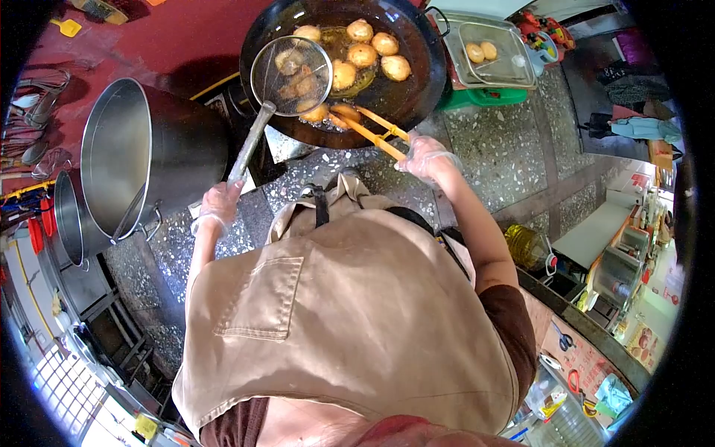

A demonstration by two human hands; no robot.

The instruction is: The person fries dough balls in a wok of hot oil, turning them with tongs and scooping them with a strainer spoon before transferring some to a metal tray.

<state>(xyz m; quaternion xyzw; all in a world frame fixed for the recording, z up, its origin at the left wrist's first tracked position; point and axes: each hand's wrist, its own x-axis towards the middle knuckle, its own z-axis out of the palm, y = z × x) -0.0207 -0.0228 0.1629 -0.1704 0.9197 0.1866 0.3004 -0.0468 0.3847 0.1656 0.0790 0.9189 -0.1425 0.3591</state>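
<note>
My left hand (pixel 220 203), in a clear plastic glove, is closed round the metal handle of a mesh skimmer (pixel 255 141). The skimmer's round basket hangs over the left side of a large dark wok (pixel 423 56), and browned pieces show through its mesh. My right hand (pixel 428 159), also gloved, grips wooden tongs (pixel 378 139). Their tips reach the wok's near side, by a browned dough ball (pixel 345 113); whether they pinch it I cannot tell. Several golden fried dough balls (pixel 362 55) sit in the oil.
Right of the wok, a glass-like tray (pixel 514 63) holds two fried balls (pixel 481 51) above a green basin (pixel 488 97). Tall metal pots (pixel 115 156) stand at left. Whisks and ladles (pixel 41 112) hang beyond them. An oil jug (pixel 526 246) stands at right.
</note>
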